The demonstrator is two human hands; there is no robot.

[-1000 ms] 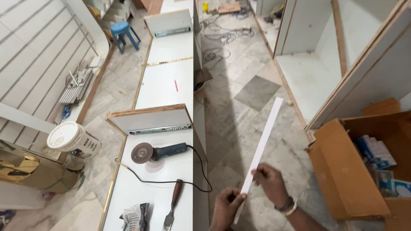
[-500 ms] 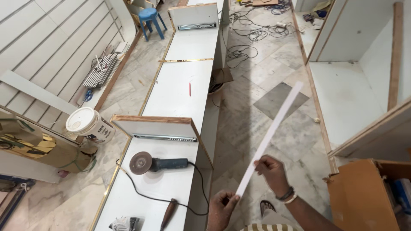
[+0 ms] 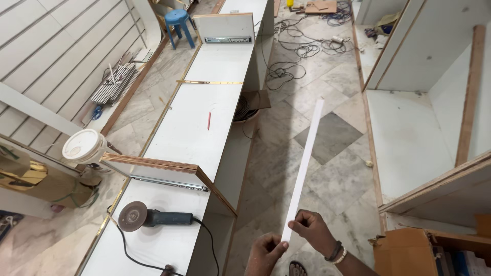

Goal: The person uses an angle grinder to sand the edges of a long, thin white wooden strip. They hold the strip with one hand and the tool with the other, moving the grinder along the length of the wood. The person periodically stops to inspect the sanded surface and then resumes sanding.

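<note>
Strip: a long, thin white strip (image 3: 305, 166) is held over the marble floor (image 3: 327, 179), its far end pointing up and away, its near end at the hands.
Right hand: the right hand (image 3: 314, 231) is closed around the strip near its lower end, fingers pinching its edge.
Left hand: the left hand (image 3: 266, 253) is clamped on the very bottom tip, just below the right one.
Change: compared with a second ago, the view has moved forward along the white counter (image 3: 199, 133); the open cardboard box (image 3: 409, 250) is now only at the lower right corner, and the strip stands steeper.
Meaning: the grip looks the same, so the person is probably carrying the strip, not working on it.
Nearby: an angle grinder (image 3: 153, 219) lies on the counter, a white bucket (image 3: 84, 146) stands beside it.
</note>
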